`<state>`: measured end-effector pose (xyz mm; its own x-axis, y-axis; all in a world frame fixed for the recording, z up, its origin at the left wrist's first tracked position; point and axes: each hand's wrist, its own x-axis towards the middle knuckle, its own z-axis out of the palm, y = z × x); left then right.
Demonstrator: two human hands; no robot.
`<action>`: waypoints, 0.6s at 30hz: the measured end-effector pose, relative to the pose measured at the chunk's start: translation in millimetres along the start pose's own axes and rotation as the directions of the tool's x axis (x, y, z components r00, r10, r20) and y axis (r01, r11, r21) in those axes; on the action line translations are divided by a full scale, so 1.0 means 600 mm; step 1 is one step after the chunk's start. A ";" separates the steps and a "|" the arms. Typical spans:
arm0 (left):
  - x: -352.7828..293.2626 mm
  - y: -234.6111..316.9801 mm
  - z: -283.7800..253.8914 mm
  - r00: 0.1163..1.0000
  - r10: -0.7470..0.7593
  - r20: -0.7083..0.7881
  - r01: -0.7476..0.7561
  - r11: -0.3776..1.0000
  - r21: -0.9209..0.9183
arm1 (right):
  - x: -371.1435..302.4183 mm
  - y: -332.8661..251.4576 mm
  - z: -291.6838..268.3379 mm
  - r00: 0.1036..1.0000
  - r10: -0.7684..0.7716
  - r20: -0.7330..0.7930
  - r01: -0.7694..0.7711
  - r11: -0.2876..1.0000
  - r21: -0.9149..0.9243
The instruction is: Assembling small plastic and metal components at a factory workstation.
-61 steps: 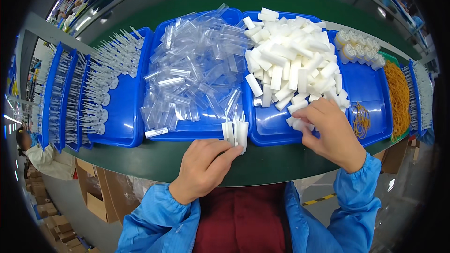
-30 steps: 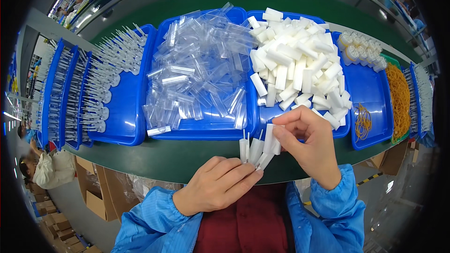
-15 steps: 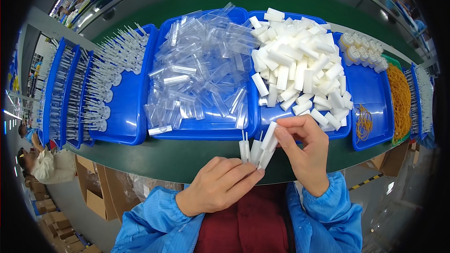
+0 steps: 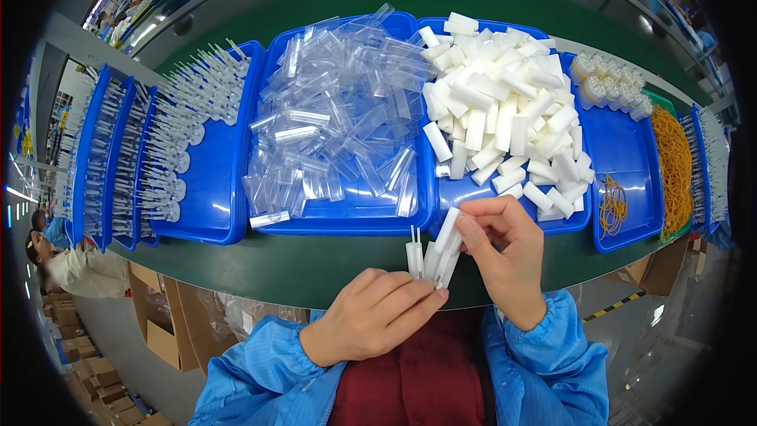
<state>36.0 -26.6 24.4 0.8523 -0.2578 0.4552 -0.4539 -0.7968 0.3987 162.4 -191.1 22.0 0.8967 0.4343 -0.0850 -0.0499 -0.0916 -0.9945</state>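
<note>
My left hand (image 4: 374, 315), fingers curled together, grips several slim white pieces near the table's front edge; one white piece (image 4: 415, 256) has two thin pins sticking up. My right hand (image 4: 509, 256) pinches a white tube (image 4: 448, 229) between thumb and fingers. This tube stands tilted beside the pieces in the left hand; whether it fits over one of them I cannot tell. The lower ends are hidden behind my left fingers. Just beyond my hands, a blue tray (image 4: 497, 194) bears a heap of white tubes (image 4: 505, 114).
Clear plastic sleeves (image 4: 331, 134) fill another blue tray (image 4: 339, 226). Leftward, pin-stemmed white parts (image 4: 169, 177) stand in a tray beside stacked trays. At right are yellow rubber bands (image 4: 670, 166) and bundled clear parts (image 4: 607, 87). Cardboard boxes (image 4: 169, 323) sit below the table.
Both hands have shifted slightly, the right one a little to the left. The white tube in its fingers is more upright and closer to the other pieces. A person at far left has moved.
</note>
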 end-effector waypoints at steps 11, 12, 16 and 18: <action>-0.017 -0.020 0.010 0.985 -0.093 -0.147 0.080 0.993 -0.092 | 0.002 -0.025 -0.009 0.897 -0.333 0.290 0.420 0.848 -0.324; -0.018 -0.021 0.014 0.976 -0.110 -0.186 0.090 0.990 -0.109 | 0.003 -0.032 -0.009 0.882 -0.349 0.317 0.447 0.834 -0.325; -0.024 -0.026 0.022 0.964 -0.100 -0.245 0.069 0.989 -0.132 | 0.007 -0.018 -0.009 0.752 -0.498 0.431 0.650 0.666 -0.365; -0.024 -0.028 0.020 0.965 -0.093 -0.243 0.063 0.989 -0.131 | 0.000 -0.014 -0.005 0.760 -0.500 0.415 0.641 0.685 -0.347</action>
<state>34.7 -16.0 1.7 0.8020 -0.0415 0.5959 -0.4296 -0.7332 0.5271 164.1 -193.3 30.7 0.5237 0.7479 0.4078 0.6928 -0.0953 -0.7148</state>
